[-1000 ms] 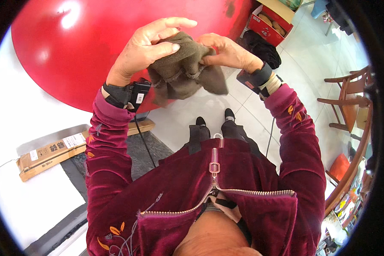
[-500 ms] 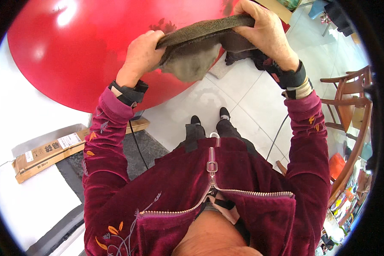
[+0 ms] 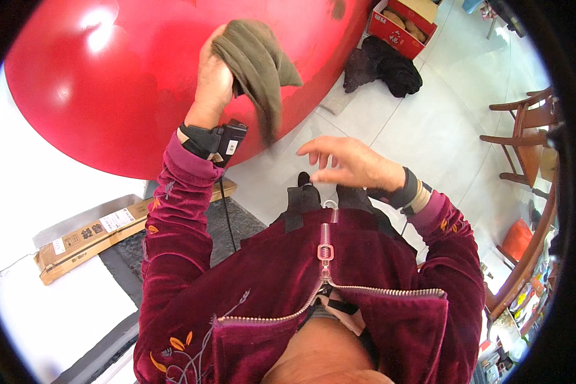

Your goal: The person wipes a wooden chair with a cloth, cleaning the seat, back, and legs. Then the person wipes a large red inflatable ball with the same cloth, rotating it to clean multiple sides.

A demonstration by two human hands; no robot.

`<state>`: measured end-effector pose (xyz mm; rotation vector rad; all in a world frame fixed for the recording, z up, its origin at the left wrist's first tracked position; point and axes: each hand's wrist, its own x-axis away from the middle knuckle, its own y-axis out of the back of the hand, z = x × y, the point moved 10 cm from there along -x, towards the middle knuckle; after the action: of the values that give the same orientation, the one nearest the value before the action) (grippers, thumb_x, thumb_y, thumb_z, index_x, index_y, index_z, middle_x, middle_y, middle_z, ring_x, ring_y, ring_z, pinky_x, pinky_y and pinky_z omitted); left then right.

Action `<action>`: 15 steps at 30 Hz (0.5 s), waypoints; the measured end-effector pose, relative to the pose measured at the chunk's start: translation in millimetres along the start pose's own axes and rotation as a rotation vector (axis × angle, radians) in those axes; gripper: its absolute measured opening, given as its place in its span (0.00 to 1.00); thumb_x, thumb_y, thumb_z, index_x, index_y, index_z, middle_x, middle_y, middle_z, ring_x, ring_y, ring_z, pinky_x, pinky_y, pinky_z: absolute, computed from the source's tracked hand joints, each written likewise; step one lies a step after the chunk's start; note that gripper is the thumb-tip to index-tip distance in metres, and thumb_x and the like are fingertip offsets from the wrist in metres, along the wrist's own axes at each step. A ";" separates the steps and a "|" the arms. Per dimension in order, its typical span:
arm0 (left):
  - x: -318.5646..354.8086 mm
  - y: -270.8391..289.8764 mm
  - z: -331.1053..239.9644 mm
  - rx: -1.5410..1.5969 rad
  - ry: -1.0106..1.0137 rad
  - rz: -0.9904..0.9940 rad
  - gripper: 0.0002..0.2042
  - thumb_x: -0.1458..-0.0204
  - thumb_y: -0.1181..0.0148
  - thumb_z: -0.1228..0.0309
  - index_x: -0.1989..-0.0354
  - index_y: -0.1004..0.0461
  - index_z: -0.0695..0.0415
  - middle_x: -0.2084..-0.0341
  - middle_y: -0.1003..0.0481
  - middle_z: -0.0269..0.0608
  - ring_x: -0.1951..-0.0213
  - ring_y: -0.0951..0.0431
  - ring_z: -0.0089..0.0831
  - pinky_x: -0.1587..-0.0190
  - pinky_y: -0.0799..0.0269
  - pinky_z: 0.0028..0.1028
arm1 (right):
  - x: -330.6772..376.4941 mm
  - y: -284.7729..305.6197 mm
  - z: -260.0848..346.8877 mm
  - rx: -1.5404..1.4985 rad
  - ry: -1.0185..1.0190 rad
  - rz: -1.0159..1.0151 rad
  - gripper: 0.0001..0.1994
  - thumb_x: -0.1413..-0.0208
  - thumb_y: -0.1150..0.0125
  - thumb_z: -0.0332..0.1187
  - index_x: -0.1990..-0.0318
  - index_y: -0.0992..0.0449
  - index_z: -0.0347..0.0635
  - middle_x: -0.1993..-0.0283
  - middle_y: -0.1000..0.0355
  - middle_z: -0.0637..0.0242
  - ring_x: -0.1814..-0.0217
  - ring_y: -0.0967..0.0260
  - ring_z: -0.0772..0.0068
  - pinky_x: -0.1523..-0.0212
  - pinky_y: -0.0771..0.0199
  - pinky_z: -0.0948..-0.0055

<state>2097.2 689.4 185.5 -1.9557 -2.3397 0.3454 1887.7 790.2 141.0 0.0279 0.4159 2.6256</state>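
A limp olive-brown cloth, perhaps a knitted garment, hangs folded over the fingers of my left hand. My left hand is closed on it above the big round red table, and the cloth hides most of those fingers. The cloth's lower end dangles past the table's edge, slightly blurred. Apart from the cloth, my right hand is in front of my body with its fingers spread and holding nothing.
A dark bundle of cloth lies on the tiled floor beside a red box with brown things in it. Wooden chairs stand at the right. On the left lies a long cardboard box. Cables run from my wrist straps.
My right hand has let go of the cloth and come down toward my body. The cloth, stretched between both hands before, now droops from my left hand alone.
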 end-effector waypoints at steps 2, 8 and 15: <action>4.7 -7.5 -21.7 0.039 -0.073 0.022 0.14 0.38 0.55 0.68 0.49 0.30 0.62 0.57 0.25 0.39 0.57 0.24 0.27 0.53 0.26 0.29 | -2.8 9.3 -39.6 -0.170 -0.121 -0.052 0.22 0.44 0.39 0.42 0.45 0.32 0.43 0.57 0.28 0.66 0.59 0.29 0.73 0.61 0.27 0.71; 14.5 -41.0 -62.7 -0.066 -0.265 0.203 0.14 0.37 0.54 0.67 0.50 0.31 0.62 0.57 0.25 0.39 0.56 0.24 0.26 0.52 0.27 0.27 | -17.8 44.6 -107.1 -0.607 -0.341 -0.375 0.29 0.39 0.49 0.54 0.38 0.37 0.41 0.44 0.32 0.63 0.44 0.34 0.70 0.48 0.31 0.68; 22.5 -41.8 -52.6 -0.051 -0.255 0.120 0.12 0.39 0.54 0.73 0.50 0.31 0.61 0.59 0.25 0.34 0.56 0.26 0.23 0.51 0.30 0.23 | -25.4 74.5 -93.1 -0.771 -0.271 -0.632 0.31 0.43 0.41 0.52 0.41 0.37 0.36 0.46 0.31 0.62 0.45 0.34 0.72 0.48 0.35 0.72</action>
<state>2063.2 711.2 243.8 -2.2005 -2.4023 0.5822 1867.7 689.2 75.7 -0.0022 -0.5978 1.9555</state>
